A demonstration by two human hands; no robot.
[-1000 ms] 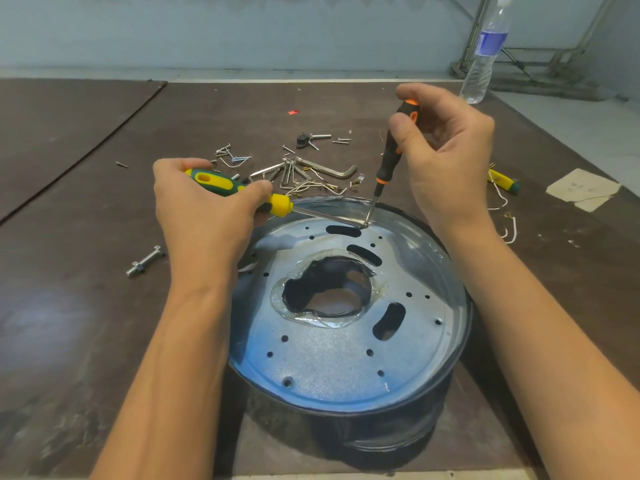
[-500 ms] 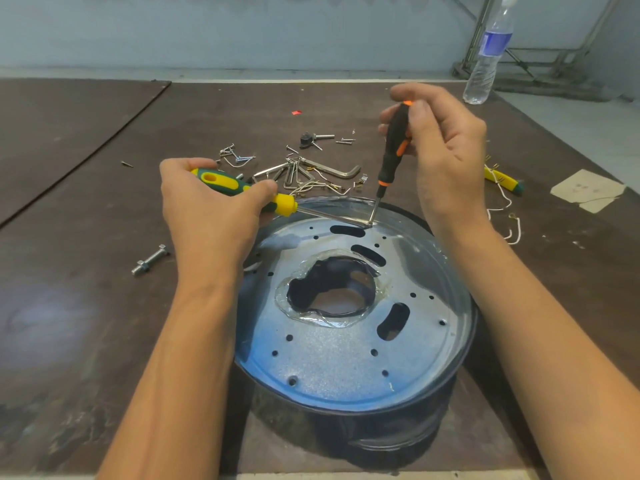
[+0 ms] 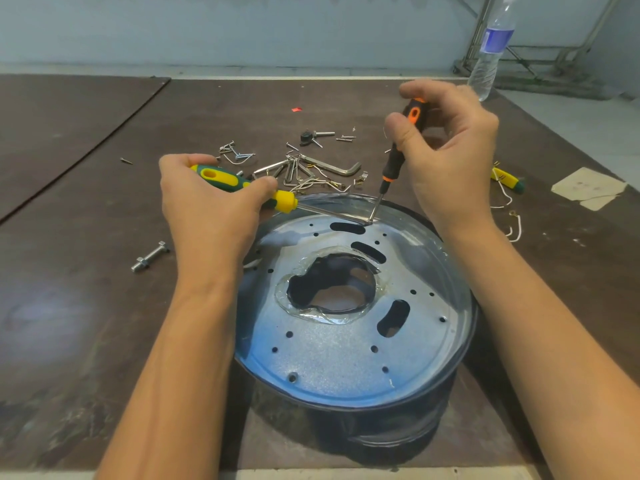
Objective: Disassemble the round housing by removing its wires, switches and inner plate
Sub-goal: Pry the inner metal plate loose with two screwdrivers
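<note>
Round housing [image 3: 388,427] standing on the table [image 3: 86,306] directly in front of the person, with its galvanised inner plate [image 3: 332,358] seated inside the rim. The left hand [image 3: 207,209] is wrapped round the handle of a green-and-yellow screwdriver [image 3: 221,176], whose shaft lies nearly flat over the plate's far edge. The right hand [image 3: 450,150] pinches a black-and-orange screwdriver [image 3: 398,150], held steeply. Both tips meet at one spot by the far rim, apparently to pry or loosen the plate.

Progress: no wires or switches show in the housing. A hex key [image 3: 332,169] and a bolt [image 3: 149,258] lie beyond and to the left, and white wires [image 3: 518,227] to the right. This suggests those stages are complete, leaving the plate to be freed and lifted out.
</note>
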